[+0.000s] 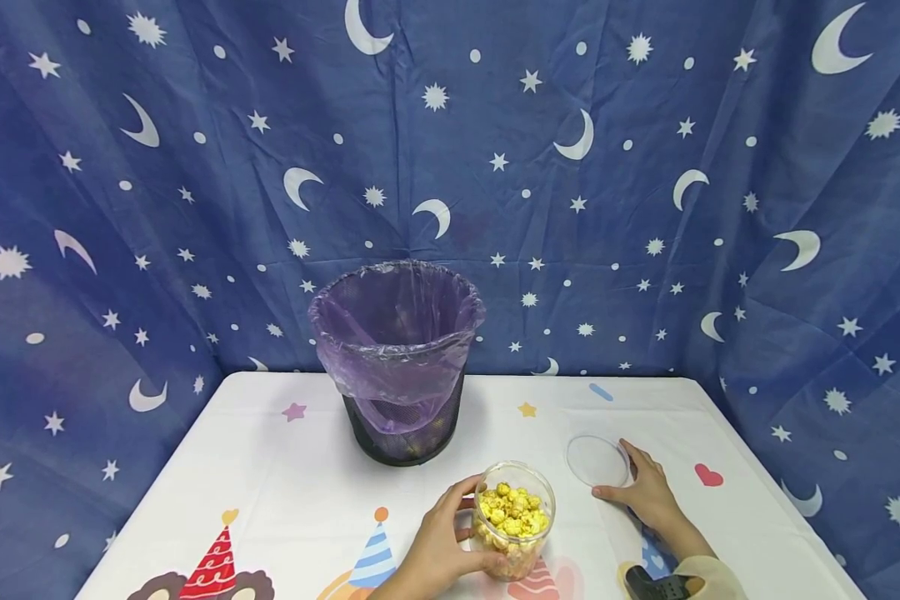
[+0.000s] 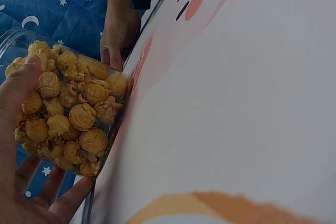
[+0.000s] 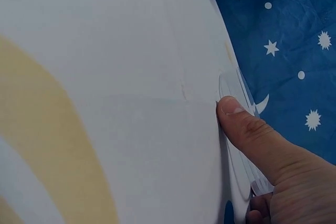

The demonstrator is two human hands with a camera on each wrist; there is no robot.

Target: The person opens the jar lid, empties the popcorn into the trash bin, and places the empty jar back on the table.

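Observation:
A clear round jar (image 1: 515,560) of yellow popcorn (image 1: 516,510) stands uncovered near the front of the table. My left hand (image 1: 438,537) grips its left side, with thumb and fingers curled around the wall; the left wrist view shows the popcorn (image 2: 73,114) through the plastic. To the right, a clear round lid (image 1: 595,461) lies at the tabletop. My right hand (image 1: 645,492) holds its right rim between thumb and fingers. In the right wrist view the thumb (image 3: 257,135) presses on the lid's edge, and most of the other fingers are hidden.
Behind the jar, to the left, stands a black mesh bin (image 1: 403,442) lined with a purple plastic bag (image 1: 397,375). A white printed cloth (image 1: 270,467) covers the table. Blue curtains (image 1: 450,233) with moons and stars hang behind and at both sides.

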